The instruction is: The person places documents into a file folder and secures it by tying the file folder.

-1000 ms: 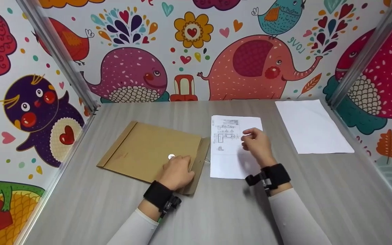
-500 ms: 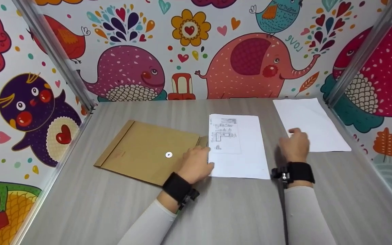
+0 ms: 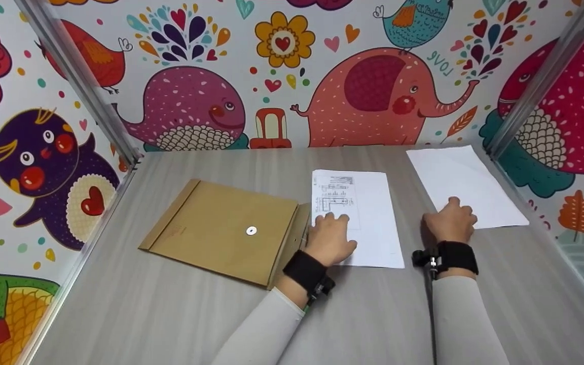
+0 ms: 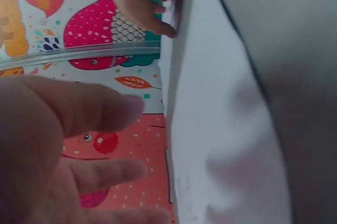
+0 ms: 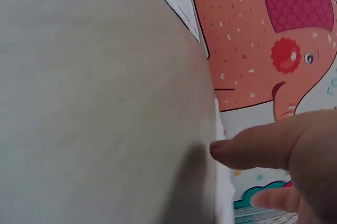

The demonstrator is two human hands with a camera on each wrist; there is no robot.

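In the head view my left hand (image 3: 328, 240) is over the lower left part of a stack of white paper (image 3: 375, 218) printed with a line drawing. Its fingers are spread, and the left wrist view shows thumb and fingers (image 4: 108, 174) apart above the white surface (image 4: 210, 113). My right hand (image 3: 450, 221) is at the near left edge of a blank white sheet (image 3: 467, 180), fingertips overlapping that edge. In the right wrist view its thumb (image 5: 253, 145) points out above the table with nothing pinched.
A brown paper document envelope (image 3: 211, 223) with a white button (image 3: 251, 230) lies left of the printed stack, its flap (image 3: 292, 238) on the right side. Cartoon-printed walls (image 3: 282, 81) and metal posts (image 3: 84, 86) enclose the grey table (image 3: 170, 309).
My left hand has moved right from the envelope flap to the printed stack. My right hand has gone from above that stack to the blank sheet at the right.
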